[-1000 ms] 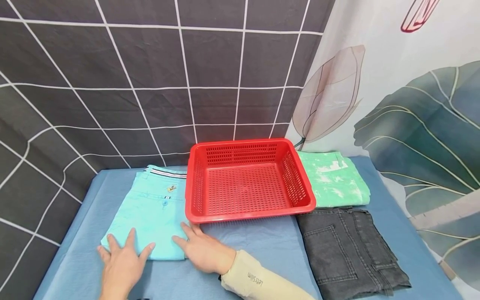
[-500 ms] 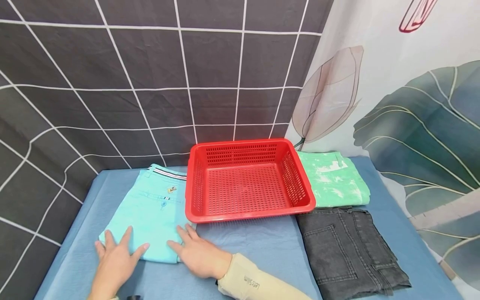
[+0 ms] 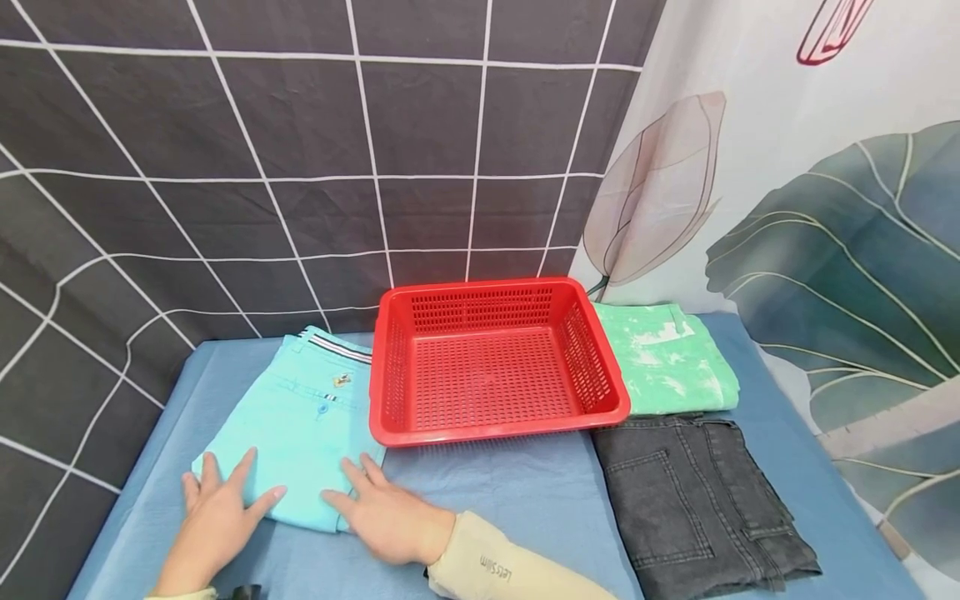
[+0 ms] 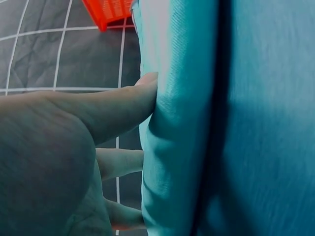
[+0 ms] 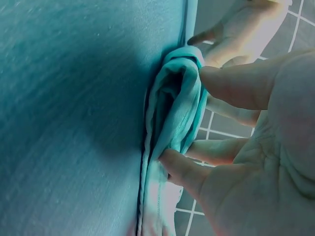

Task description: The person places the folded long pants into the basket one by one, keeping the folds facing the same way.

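Note:
Light turquoise trousers or shorts, folded flat, lie on the blue cloth left of the red basket, their striped waistband toward the back. My left hand rests on their near left corner with fingers spread. At the near right edge my right hand touches the cloth, fingers extended and apart. The left wrist view shows the thumb and fingers pressing against the folded cloth. Open layers of the folded edge show in the right wrist view beside my right fingertips.
A red perforated basket stands at the back middle, its near corner close to the turquoise garment. To its right lie a folded green and white garment and folded dark grey jeans. A grid-patterned curtain hangs behind.
Both hands have shifted slightly left and toward the near side. The turquoise garment's near end has slid left with them, turning a little. The basket and other garments have not moved.

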A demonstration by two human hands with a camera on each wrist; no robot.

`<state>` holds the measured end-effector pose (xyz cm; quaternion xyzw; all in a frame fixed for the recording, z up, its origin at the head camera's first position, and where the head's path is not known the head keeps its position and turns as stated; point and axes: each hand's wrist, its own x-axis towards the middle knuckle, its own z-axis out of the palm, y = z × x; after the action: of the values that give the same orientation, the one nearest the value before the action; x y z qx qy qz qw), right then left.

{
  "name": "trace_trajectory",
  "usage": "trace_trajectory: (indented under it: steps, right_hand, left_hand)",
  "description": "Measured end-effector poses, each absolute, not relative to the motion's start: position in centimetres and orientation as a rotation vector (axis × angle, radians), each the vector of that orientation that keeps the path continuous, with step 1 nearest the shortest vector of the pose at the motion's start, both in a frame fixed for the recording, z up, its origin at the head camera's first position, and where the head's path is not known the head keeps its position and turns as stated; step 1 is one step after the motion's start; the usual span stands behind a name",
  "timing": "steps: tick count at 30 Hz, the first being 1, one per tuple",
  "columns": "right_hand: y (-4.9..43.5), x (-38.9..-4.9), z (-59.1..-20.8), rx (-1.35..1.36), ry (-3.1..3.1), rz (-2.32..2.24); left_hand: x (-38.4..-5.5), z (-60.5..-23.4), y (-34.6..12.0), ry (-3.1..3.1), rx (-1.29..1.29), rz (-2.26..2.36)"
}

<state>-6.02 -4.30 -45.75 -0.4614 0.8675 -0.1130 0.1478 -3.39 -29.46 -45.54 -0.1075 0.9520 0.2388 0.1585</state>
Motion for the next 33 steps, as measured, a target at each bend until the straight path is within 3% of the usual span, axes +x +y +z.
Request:
trace_trajectory:
  steps: [13, 20, 29, 33]
  right_hand:
    - [-4.9, -6.5, -45.5, -1.353, 2.430, -0.423]
    - [-4.8, -7.7, -45.4, -1.185, 2.566, -0.631]
    - [-5.4, -7.6, -45.4, -0.874, 2.565, -0.754]
    - [-5.9, -7.9, -45.7, -0.818, 2.578, -0.722]
  left_hand:
    - [-3.8, -45.7, -31.2, 2.769, -0.235, 0.677]
    - [-3.5, -45.6, -31.4, 2.805, -0.240, 0.722]
    - [-2.9, -45.0, -30.4, 2.767, -0.635, 0.751]
    - [-2.6, -45.0, -29.2, 2.795, -0.684, 0.740]
